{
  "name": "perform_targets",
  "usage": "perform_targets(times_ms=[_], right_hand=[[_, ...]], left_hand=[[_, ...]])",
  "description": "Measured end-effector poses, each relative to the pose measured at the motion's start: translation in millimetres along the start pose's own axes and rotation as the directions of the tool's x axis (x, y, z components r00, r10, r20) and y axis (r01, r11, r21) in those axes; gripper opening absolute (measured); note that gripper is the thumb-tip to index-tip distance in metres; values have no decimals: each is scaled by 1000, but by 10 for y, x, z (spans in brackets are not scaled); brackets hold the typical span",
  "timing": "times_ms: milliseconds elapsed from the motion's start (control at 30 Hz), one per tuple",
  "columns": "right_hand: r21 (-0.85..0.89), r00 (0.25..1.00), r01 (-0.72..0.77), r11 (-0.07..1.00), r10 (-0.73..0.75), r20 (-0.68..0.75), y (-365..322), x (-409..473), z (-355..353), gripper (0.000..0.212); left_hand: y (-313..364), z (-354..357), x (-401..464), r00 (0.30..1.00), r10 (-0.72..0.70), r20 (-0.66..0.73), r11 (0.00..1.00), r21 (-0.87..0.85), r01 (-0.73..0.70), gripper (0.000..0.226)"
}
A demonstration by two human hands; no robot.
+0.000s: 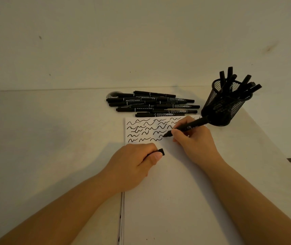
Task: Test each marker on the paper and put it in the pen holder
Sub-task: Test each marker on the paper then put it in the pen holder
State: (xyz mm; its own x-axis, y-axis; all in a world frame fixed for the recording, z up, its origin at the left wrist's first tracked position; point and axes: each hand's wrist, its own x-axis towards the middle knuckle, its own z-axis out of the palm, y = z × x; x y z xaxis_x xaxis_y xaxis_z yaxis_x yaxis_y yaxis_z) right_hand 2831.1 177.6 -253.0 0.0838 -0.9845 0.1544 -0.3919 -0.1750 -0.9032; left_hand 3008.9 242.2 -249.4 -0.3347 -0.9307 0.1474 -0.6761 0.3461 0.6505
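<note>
My right hand (192, 140) grips a black marker (190, 126) with its tip touching the white paper (173, 191), at the end of the lowest row of black squiggles (144, 129). My left hand (134, 165) rests on the paper, closed around the marker's black cap (161, 151), whose end sticks out past the thumb. A pile of several black markers (151, 104) lies on the table just beyond the paper. The black mesh pen holder (224, 105) stands at the paper's far right corner with several markers upright in it.
The paper is the top of a thin stack whose left edge (121, 218) shows below my left wrist. A small round object (113, 94) lies behind the marker pile. The white table (53, 138) meets the wall at the back, and its right edge (271, 147) runs diagonally.
</note>
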Motion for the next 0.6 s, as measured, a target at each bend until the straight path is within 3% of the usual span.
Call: perform_targets(times_ms=[200,333,467,533,600], right_hand=[[13,994,-9,1000,10,-113,31,24,-16,14],[164,980,43,986,-10,-198,22,0,-75,18],[406,998,5,914,24,-66,-25,-47,-130,22],[599,996,-86,796,56,68,-51,-79,-113,18],[688,981,-180,703,77,179,-73,-108,-87,19]], left_hand=[[-7,-1,-11,1000,-7,3,1000,-28,7,29],[-31,16,-22,999,-28,-31,996,-87,26,27],[-36,24,-5,994,-71,-85,987,-148,58,20],[-38,25,-1,993,-72,-95,986,-157,57,19],[-39,25,-3,992,-77,-98,984,-169,60,18]])
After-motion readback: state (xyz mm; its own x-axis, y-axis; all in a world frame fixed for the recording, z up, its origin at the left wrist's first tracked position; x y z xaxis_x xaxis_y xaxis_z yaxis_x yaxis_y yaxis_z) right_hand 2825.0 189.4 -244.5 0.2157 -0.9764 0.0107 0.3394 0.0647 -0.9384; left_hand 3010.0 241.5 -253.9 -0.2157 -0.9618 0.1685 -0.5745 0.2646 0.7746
